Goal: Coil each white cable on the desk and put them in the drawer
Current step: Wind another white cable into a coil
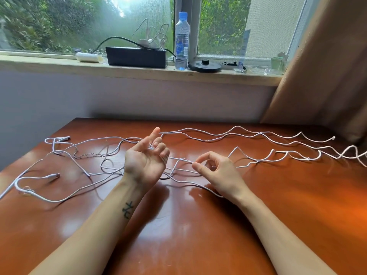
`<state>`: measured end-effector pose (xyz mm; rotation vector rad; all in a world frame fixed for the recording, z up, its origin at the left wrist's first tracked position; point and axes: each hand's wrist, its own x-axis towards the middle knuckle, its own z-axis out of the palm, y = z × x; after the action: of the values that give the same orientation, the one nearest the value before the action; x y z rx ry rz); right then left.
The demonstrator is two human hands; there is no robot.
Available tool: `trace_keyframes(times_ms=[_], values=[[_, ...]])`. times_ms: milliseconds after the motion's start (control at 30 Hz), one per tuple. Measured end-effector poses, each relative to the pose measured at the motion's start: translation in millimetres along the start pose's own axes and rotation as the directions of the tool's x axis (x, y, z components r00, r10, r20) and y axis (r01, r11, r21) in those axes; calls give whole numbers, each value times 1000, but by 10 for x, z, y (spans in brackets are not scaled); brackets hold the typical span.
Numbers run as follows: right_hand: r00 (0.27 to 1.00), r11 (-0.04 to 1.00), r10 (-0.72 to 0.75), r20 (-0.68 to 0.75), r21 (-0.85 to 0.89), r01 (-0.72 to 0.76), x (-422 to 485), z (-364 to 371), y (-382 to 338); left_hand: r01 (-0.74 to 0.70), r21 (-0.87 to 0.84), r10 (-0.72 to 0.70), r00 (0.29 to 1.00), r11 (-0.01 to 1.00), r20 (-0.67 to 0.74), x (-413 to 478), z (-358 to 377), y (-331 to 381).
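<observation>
Coil start: thin white cable [180, 159] over glossy brown wooden counter [198, 225].
Left hand [146, 161], fingers curled, holds it; right hand [214, 171], beside left hand, pinches it. Feed even loops.

The cables [319, 154] are white against a glossy reddish-brown desk [198, 225] with pale reflections. The wall [139, 96] is a flat lilac-grey, the windowsill [59, 64] cream, and the curtain [327, 76] tan-brown. On the sill a clear bottle [181, 40] has a blue cap [183, 15] and a blue label [181, 47]. Beside it are a black box [136, 57], a white roll [88, 57] and a black round base [204, 66]. A small blurred object [277, 62] looks pale green. The foliage [49, 26] outside is green. A dark tattoo [127, 210] marks the left forearm.
</observation>
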<state>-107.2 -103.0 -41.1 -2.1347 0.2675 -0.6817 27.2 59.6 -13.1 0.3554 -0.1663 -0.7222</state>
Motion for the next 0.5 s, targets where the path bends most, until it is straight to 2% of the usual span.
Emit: trace_keyframes(times_ms=[133,233,333,500], values=[[998,998,13,55,63,-16,-15,13,-54,-56,135,66,995,989,-75,58,7,-31],[994,994,6,107,105,-17,-43,6,-98,-132,297,179,974,946,-139,104,-46,-92],[993,988,-8,119,154,-10,-56,13,-140,-187,497,273,956,847,-105,109,-62,-156],[993,946,-7,115,323,-31,-39,12,-157,-216,724,329,944,655,-16,139,-113,-212]])
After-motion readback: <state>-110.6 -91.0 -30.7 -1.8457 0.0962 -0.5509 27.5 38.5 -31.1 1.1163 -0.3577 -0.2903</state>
